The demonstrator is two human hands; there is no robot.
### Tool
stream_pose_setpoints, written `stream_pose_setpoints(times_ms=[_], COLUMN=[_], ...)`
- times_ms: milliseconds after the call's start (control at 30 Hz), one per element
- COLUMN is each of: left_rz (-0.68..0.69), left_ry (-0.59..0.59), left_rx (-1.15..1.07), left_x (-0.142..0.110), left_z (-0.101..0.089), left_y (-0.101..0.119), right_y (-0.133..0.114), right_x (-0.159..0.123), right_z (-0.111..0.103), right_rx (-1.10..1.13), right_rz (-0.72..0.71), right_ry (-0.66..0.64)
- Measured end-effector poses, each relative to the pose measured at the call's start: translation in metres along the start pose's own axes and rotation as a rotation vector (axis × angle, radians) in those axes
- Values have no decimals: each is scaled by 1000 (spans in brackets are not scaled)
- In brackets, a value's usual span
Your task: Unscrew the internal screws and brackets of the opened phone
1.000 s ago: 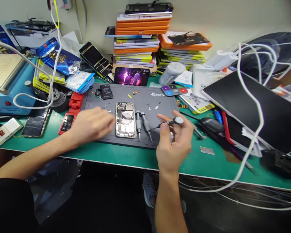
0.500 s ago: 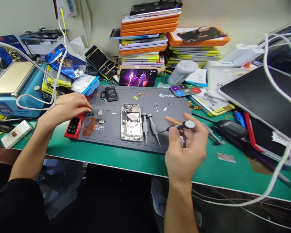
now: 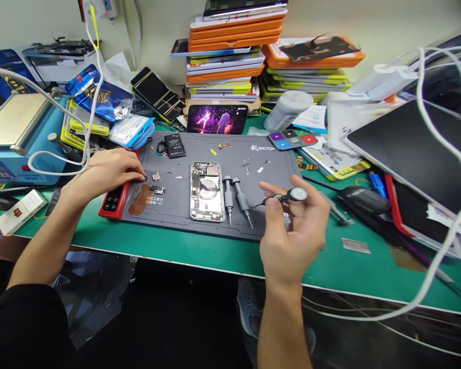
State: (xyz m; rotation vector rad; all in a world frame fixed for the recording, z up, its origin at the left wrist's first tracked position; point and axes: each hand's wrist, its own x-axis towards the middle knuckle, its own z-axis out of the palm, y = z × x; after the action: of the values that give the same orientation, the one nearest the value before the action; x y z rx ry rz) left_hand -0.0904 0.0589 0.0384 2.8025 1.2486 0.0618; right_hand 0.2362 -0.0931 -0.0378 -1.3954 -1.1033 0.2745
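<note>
My right hand (image 3: pixel 292 230) holds a screwdriver (image 3: pixel 296 195) between thumb and fingers, its thin shaft pointing left over the mat. At the mat's left side my left hand (image 3: pixel 109 171) is closed in a pinch, fingertips down at a small dark part (image 3: pixel 145 178); whether that part is gripped is hidden. Between the hands lies an opened phone (image 3: pixel 206 192), its insides showing. Two grey screwdrivers (image 3: pixel 229 200) rest just right of it. A silver piece (image 3: pixel 155 177) and a small camera-like module (image 3: pixel 158 190) lie near my left fingers.
On the grey mat (image 3: pixel 184 220) are a black battery (image 3: pixel 175 146) and scattered bits. A propped phone (image 3: pixel 217 119) plays video behind it. Stacked orange boxes (image 3: pixel 234 38) stand at the back. A red control panel (image 3: pixel 114 200) borders the mat's left; white cables (image 3: pixel 451 246) hang at right.
My left fingertips have come down to the small dark part. My right hand keeps the screwdriver in nearly the same place. The whole view has shifted slightly.
</note>
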Motion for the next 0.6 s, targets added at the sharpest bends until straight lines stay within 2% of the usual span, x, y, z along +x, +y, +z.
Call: stream_pose_setpoints(times_ms=[167,433,600], left_rz=[38,50,33], left_ry=[22,-28,-41], left_rx=[52,271,316], left_x=[0,-5,-5], left_z=[-1,-6,-4], left_y=[6,25,26], right_y=[-1,-1,0], right_x=[0,0,0], right_z=[0,0,0], right_rx=[18,13,4], right_rz=[10,11,22], right_ry=[-5,-9,8])
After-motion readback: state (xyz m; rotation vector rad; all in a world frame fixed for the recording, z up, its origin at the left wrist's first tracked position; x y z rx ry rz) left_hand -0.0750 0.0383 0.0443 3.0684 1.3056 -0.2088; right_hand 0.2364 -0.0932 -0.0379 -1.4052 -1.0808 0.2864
